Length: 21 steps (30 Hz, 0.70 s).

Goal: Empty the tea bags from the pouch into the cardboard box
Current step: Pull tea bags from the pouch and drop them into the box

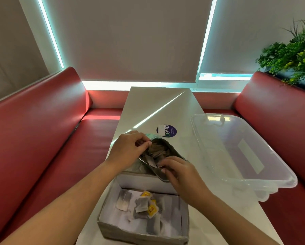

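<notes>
A silvery foil pouch [159,152] lies open on the white table just beyond the cardboard box [142,228], its mouth full of brown tea bags [157,150]. My left hand [128,150] pinches the pouch's upper rim at the left. At the lower right rim my right hand [178,172] grips the pouch's edge, fingers curled over it. The open box sits at the near table edge and holds several tea bags [144,205], some with yellow tags.
A clear plastic storage tub [240,149] sits on the right side of the white table [158,103]. A round purple sticker [166,130] is beyond the pouch. Red benches flank the table; a green plant [293,53] is at the far right.
</notes>
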Each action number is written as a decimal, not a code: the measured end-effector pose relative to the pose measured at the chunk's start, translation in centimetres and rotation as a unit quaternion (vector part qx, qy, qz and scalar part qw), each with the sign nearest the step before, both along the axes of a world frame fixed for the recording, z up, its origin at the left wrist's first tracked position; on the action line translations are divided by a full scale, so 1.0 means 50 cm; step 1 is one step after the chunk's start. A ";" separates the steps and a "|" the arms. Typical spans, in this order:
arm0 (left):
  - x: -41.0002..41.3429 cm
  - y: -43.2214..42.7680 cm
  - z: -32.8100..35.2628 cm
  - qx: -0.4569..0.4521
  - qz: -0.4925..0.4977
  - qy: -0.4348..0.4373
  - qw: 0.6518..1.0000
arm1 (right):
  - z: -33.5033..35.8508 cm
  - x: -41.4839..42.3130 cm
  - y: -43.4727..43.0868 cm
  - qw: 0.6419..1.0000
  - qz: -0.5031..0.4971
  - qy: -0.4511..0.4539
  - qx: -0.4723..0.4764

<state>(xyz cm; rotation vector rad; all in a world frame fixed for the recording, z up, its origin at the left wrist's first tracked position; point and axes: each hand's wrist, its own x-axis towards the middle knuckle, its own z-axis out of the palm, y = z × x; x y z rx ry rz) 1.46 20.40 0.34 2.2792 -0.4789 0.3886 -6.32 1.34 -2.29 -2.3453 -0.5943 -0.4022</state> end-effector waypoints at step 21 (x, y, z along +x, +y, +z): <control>0.006 -0.005 0.019 -0.066 -0.016 -0.002 0.998 | -0.081 0.213 0.099 0.934 -0.094 0.264 -0.221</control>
